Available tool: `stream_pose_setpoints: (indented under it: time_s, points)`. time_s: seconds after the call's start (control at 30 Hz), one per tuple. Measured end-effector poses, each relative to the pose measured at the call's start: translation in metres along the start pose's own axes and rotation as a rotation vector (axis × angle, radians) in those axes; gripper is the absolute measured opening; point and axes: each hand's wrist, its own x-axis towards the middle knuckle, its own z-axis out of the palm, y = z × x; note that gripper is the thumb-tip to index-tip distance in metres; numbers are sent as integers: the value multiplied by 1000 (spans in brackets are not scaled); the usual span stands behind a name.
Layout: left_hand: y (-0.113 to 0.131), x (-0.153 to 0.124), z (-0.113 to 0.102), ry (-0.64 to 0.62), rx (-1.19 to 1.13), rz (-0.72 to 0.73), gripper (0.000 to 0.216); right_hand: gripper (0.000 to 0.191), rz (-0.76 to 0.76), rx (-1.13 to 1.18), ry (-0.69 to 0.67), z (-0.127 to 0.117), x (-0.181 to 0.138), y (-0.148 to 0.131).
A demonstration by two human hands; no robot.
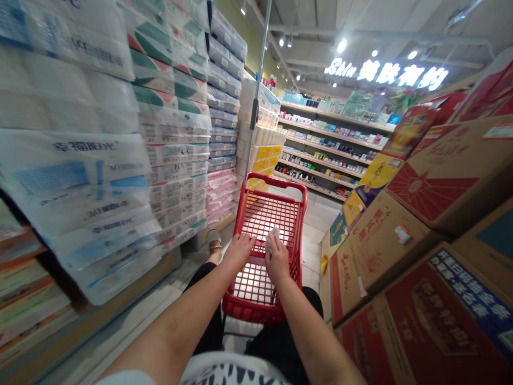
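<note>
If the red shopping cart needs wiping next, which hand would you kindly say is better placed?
Probably the right hand: it holds a pale crumpled cloth at the red shopping cart; the left hand rests there with no cloth visible.

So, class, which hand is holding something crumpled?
The right hand, holding a pale crumpled cloth or tissue; the left hand rests without one on the red shopping cart.

"What's at the far end?"
"Long shelves (336, 116) beneath a glowing white sign (387, 74)."
"And elsewhere?"
"Spotlights (341, 46) on a grey ceiling (306, 18), a greenish wall (252, 40) left, pale floor tiles (315, 243) below."
</note>
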Motion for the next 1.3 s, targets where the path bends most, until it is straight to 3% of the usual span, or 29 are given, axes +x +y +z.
stream_pose_setpoints:
  time_s: [0.07,0.23,0.4,0.57,0.73,0.87,1.03,1.2,1.3]
  points:
    - [-1,1,5,17,-2,-8,57,50,-84,8,-73,-1,1,-4]
    - [-4,4,15,23,-21,-21,59,45,270,-117,-10,-6,5,-5]
    - [-1,4,10,26,-41,-26,48,51,43,-58,-136,-6,3,-1]
    - [-1,1,2,-27,-62,-13,67,43,230,-53,5,-4,3,2]
    - [-2,2,1,-25,-44,-21,64,40,7,61,-15,-4,4,4]
    - [-1,3,3,-2,-42,-24,65,35,145,48,118,-5,5,6]
    - [0,2,3,30,-41,-33,50,37,-26,48,28,-4,4,6]
    - [-1,2,4,4,-49,-28,58,35,226,-75,78,-5,4,3]
    - [-1,2,5,7,-35,-29,60,37,80,-44,14,-4,3,4]
